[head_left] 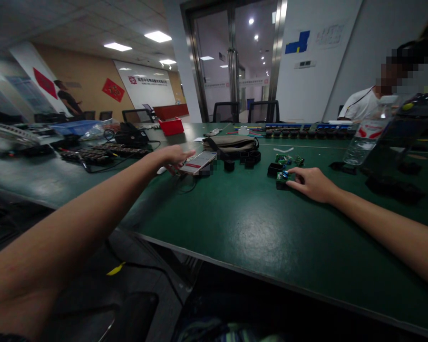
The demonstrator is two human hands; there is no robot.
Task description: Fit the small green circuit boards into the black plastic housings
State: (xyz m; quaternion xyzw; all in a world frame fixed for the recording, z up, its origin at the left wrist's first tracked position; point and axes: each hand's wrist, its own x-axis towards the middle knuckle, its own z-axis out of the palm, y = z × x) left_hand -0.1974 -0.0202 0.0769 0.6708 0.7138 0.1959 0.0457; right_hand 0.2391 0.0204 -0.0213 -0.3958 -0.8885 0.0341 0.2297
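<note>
My left hand (174,157) reaches far out over the green table (235,223) and rests on a phone (198,163) lying flat there, fingers stretched along its near edge. My right hand (312,184) lies on the table to the right, its fingertips pinched on a small green circuit board (282,178) seated in a black holder. More small green boards (288,160) and black plastic holders (249,159) lie just beyond it.
A tan pouch (231,142) lies behind the phone. A water bottle (365,135) stands at right, near a seated person in white (364,103). A red bin (171,126), a blue tray (74,127), cables and racks of parts (306,129) fill the far side.
</note>
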